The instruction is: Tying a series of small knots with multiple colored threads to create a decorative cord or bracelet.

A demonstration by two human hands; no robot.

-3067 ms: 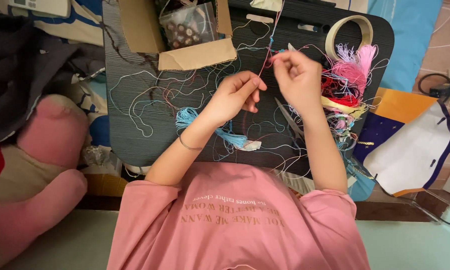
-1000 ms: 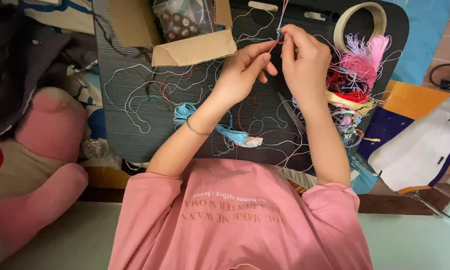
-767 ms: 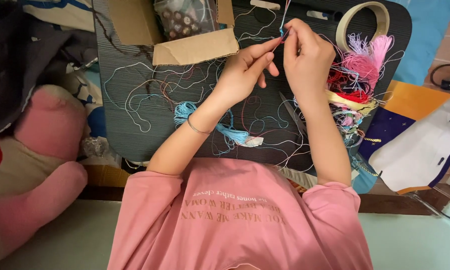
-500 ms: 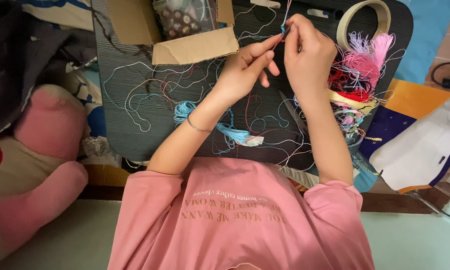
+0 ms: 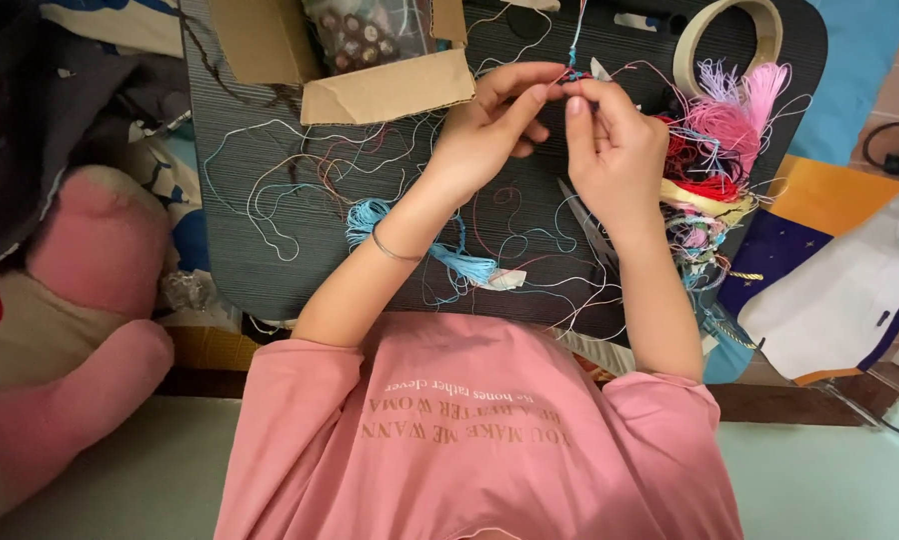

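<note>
Pinching together at the far middle of the dark board (image 5: 270,200), both hands meet over one small knotted bit of coloured thread (image 5: 571,72). The left hand (image 5: 490,125) closes thumb and forefinger on it from the left, and the right hand (image 5: 615,145) nips it from the right, its fingertips (image 5: 576,103) curled in tight. So each hand is grasping the same thread, with a blue-and-red strand running up and away from the pinch toward the far edge. It looks featherlight and completely limp, the kind of thing that sags, twists and tangles the moment tension drops. It is thin and probably a little slick too, so a fingertip pinch right at the knot seems the only sure hold; gripping further along would likely let it slide or fray. Loose strands sprawl all over the board, with a pale blue tassel (image 5: 370,215) near the left forearm and a silver bracelet (image 5: 395,250) on that wrist. On the right sits a heap of pink, red and yellow thread bundles (image 5: 725,135), a tape roll (image 5: 730,30) beyond it. A cardboard box (image 5: 370,85) stands on the far left, and scissors (image 5: 590,225) lie under the right wrist.
</note>
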